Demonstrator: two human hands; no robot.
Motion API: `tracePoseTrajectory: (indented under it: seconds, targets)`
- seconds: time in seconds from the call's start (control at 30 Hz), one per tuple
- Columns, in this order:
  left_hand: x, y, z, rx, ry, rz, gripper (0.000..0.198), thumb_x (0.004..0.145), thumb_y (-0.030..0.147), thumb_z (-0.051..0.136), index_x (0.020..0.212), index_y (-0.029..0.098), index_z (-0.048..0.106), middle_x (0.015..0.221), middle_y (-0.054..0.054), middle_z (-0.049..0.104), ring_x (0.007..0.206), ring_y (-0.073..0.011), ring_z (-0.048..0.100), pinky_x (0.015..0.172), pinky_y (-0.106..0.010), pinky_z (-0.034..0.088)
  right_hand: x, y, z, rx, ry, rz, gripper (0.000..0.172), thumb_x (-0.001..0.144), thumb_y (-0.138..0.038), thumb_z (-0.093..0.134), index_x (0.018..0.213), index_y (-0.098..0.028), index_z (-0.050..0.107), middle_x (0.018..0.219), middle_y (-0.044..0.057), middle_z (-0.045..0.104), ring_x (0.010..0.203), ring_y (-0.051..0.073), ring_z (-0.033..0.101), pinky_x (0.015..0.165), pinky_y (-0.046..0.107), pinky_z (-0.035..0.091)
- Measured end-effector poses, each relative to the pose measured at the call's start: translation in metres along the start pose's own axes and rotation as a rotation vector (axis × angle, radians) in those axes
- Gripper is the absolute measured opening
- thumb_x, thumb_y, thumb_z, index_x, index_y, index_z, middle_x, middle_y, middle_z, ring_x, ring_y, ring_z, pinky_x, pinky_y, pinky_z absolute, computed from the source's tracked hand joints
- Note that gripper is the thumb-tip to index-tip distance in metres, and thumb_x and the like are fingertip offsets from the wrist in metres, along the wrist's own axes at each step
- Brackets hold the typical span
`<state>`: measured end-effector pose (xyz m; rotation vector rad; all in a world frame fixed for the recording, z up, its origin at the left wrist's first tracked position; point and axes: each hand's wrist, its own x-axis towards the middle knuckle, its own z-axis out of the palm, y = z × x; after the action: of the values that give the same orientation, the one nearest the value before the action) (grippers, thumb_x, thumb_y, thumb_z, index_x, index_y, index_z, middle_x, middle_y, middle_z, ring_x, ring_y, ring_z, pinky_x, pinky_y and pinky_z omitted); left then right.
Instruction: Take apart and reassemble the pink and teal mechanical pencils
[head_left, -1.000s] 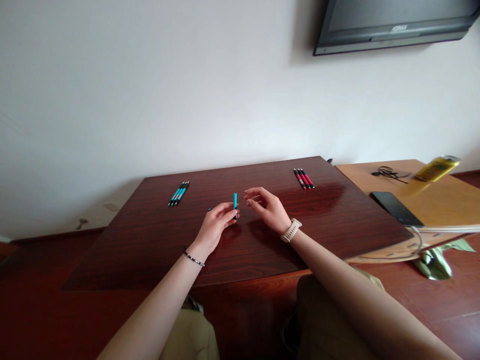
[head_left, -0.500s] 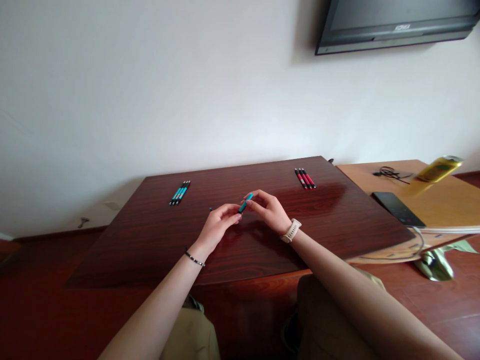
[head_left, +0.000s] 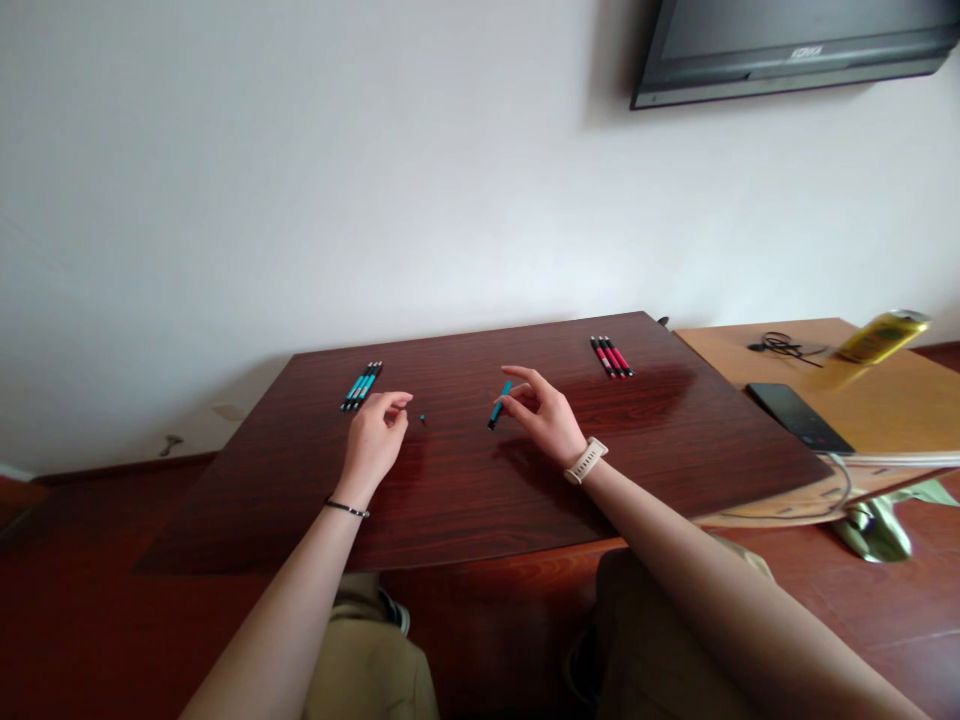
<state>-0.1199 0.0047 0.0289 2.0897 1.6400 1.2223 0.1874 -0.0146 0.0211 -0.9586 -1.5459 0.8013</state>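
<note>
My right hand (head_left: pixel 541 412) holds a blue pen barrel (head_left: pixel 501 405) with a black end between thumb and fingers, tilted over the middle of the dark table. To the left, my left hand (head_left: pixel 377 435) has its thumb and fingertips drawn close together; whatever they may hold is too small to make out. A tiny blue-and-black piece (head_left: pixel 423 419) lies on the table between my hands. Just beyond my left hand lies a row of several blue pens (head_left: pixel 361 386). Several red pens (head_left: pixel 611 357) lie side by side at the back right.
The dark table (head_left: pixel 465 520) adjoins a lighter wooden table (head_left: pixel 900 400) on the right. On that one are a black phone (head_left: pixel 796 418), a black cable (head_left: pixel 784 346) and a tilted yellow can (head_left: pixel 885 337). A television (head_left: pixel 795 50) hangs on the wall.
My left hand has come off the blue barrel and moved left, near the blue pens. My right hand still holds the barrel, now more upright, with its index finger raised.
</note>
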Motion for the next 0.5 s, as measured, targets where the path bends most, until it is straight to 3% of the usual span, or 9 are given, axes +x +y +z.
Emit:
tracePoseTrajectory:
  seconds: [0.1,0.23,0.5]
  targets:
    - [-0.002,-0.010,-0.001,0.078,-0.057,0.038,0.027,0.092,0.020,0.060,0.114,0.022,0.076,0.115,-0.008,0.075,0.093,-0.0221,0.072,0.091,-0.039,0.059,-0.001,0.000,0.001,-0.001,0.013,0.015,0.040,0.097,-0.043,0.071,0.131,-0.026,0.058,0.095,0.003,0.080,0.086,0.022,0.077,0.080,0.035,0.061]
    - [-0.010,-0.008,0.008,0.145,-0.114,0.093,0.023,0.095,0.024,0.064,0.114,0.023,0.076,0.113,-0.008,0.074,0.090,-0.0221,0.071,0.090,-0.038,0.058,-0.002,0.003,0.003,0.044,-0.002,0.046,0.033,0.098,-0.045,0.070,0.122,-0.027,0.056,0.096,0.003,0.080,0.088,0.023,0.079,0.082,0.036,0.063]
    - [-0.009,-0.010,0.019,0.194,-0.158,0.132,0.013,0.096,0.026,0.066,0.100,0.026,0.079,0.103,-0.006,0.074,0.086,-0.0230,0.071,0.087,-0.036,0.055,0.002,0.014,0.003,0.232,0.024,0.116,0.042,0.093,-0.052,0.077,0.118,-0.026,0.055,0.092,0.002,0.079,0.086,0.022,0.080,0.082,0.037,0.065]
